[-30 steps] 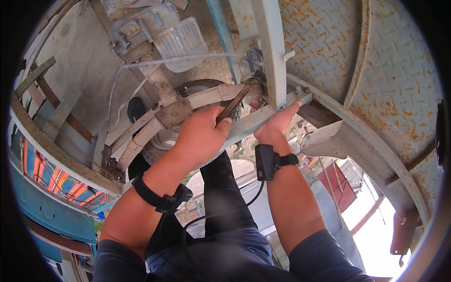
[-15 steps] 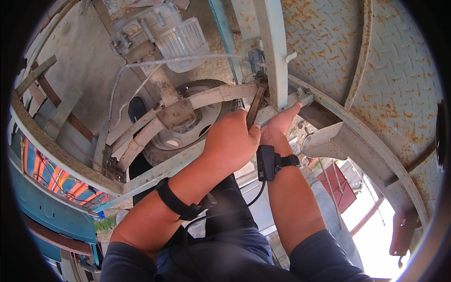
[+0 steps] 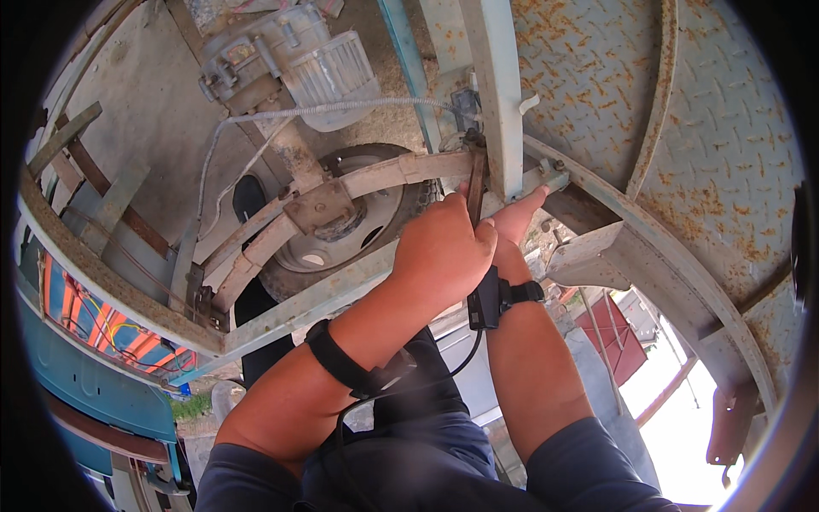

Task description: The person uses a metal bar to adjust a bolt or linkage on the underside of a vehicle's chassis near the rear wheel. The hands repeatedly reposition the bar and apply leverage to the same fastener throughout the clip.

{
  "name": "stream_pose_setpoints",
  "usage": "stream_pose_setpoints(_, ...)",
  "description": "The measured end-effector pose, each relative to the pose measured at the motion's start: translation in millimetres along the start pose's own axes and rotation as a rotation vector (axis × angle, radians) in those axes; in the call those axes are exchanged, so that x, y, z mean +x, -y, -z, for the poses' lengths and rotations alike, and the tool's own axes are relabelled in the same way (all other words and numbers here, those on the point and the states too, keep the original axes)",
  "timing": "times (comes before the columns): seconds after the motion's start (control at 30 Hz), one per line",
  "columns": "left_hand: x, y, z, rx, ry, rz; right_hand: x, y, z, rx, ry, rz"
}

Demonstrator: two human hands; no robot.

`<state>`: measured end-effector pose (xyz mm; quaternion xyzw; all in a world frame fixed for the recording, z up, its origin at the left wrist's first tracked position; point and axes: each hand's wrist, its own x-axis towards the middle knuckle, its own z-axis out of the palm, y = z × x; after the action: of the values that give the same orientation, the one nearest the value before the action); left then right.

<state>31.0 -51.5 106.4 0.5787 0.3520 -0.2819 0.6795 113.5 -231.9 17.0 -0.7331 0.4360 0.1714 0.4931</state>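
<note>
My left hand is closed round a long, dark, rusty wrench, whose far end sits on a bolt fitting beside the pale upright post. Just right of it, my right hand grips the horizontal steel rail near the post, thumb along it and other fingers mostly hidden. A rusty leaf spring runs leftward from the fitting above a wheel. Both wrists carry strapped black devices with a cable.
A grey metal housing and corrugated cable lie above. Rusted tread plate and a curved beam bound the right side. Frame members, coloured wires and a teal panel are on the left; my legs are below.
My left hand and forearm have moved right, swinging the wrench from a slant to nearly upright in the picture. My right hand stays on the rail.
</note>
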Motion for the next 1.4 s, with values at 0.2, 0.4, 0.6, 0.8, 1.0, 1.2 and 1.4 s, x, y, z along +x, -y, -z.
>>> stream_pose_setpoints(0.2,18,23,31,0.190,0.084,-0.021,-60,26,-38,0.127,0.015,-0.071)
stream_pose_setpoints(0.4,63,66,71,0.306,0.146,-0.119,-60,30,-34,0.111,0.016,-0.162)
stream_pose_setpoints(0.6,104,94,96,0.238,0.191,-0.263,-61,29,-32,0.101,0.045,-0.175)
stream_pose_setpoints(0.8,77,110,108,0.257,0.151,-0.154,-59,31,-35,0.092,0.017,-0.157)
stream_pose_setpoints(1.0,18,105,91,-0.055,0.099,0.008,-58,29,-33,0.094,0.014,-0.153)
stream_pose_setpoints(1.2,2,79,66,-0.091,0.003,0.000,-54,28,-31,0.114,0.058,-0.165)
stream_pose_setpoints(1.4,-3,60,34,0.040,-0.080,-0.142,-53,27,-32,0.112,0.065,-0.153)
